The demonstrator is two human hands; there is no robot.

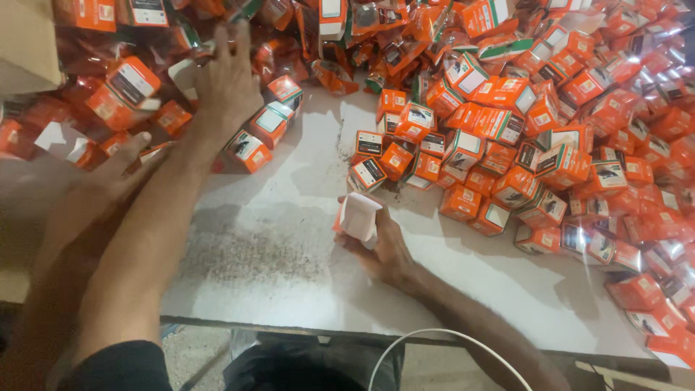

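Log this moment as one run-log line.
left hand: on box pile | right hand: holds open box | table

orange boxes cut off right, blurred

Held box: I see a small orange-and-white carton in my right hand, near centre.
Right heap: small orange cartons, white and dark panels, piled from far to near right.
Far left: similar cartons under my left hand.
Far-left corner: plain brown cardboard box.
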